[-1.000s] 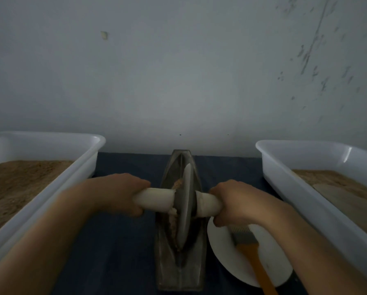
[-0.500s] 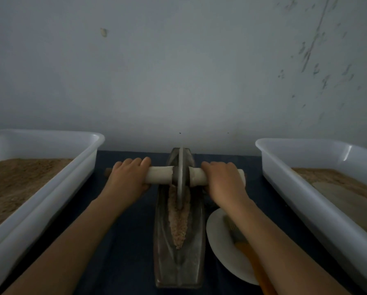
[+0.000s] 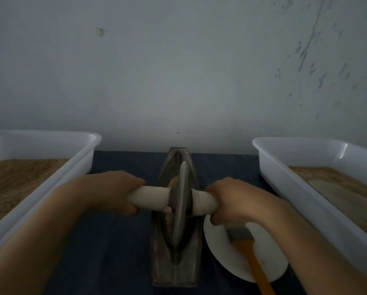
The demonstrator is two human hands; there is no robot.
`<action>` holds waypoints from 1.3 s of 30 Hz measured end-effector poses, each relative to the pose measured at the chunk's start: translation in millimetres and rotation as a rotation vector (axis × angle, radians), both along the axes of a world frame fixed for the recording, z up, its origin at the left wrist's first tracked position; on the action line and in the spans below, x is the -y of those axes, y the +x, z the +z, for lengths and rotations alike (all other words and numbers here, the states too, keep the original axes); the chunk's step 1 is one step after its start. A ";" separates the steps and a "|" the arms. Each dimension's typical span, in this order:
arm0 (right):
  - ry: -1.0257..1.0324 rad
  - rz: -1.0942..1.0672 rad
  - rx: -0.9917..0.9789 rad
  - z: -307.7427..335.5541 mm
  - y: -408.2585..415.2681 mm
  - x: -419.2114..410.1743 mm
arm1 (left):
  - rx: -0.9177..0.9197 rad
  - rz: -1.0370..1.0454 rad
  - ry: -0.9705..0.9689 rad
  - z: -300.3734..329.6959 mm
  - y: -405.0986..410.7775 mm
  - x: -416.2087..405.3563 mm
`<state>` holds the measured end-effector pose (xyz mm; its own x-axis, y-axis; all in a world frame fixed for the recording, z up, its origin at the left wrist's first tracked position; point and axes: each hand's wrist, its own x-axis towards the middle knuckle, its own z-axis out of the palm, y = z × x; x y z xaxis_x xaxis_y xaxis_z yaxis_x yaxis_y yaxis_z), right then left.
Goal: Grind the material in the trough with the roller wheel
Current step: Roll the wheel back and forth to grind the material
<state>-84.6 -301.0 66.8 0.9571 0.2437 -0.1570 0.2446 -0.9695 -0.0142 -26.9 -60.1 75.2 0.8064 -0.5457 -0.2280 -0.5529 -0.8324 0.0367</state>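
- Grey, scuffed wall fills the upper half of the head view, and below it a dark blue table carries everything.
- Dead centre, a long metal trough runs away toward the wall, narrowing to a point at its far end.
- Standing on edge in the groove is the roller wheel, around the middle of the trough, with a white handle sticking out on each side.
- Left hand has its fingers wrapped tight round the left end of the handle.
- Right hand grips the right end the same way, fingers curled under.
- Brown material peeks out in the trough just beside the wheel, on its left and far side.
- Near right, touching distance from the trough, a white plate holds a brush with an orange handle.
- Far left, a white tub holds brown powder; a second tub on the right does too.
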 end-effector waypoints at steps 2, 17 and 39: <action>-0.051 0.007 0.069 -1.5 4.2 -1.5 | 0.001 0.017 -0.016 -3.4 1.7 1.2; 0.037 -0.073 0.566 -33.3 47.4 4.4 | 0.655 0.124 -0.151 -39.2 25.1 20.0; 0.056 -0.085 0.189 -10.6 17.5 -1.3 | 0.327 0.011 -0.020 -12.4 6.5 9.0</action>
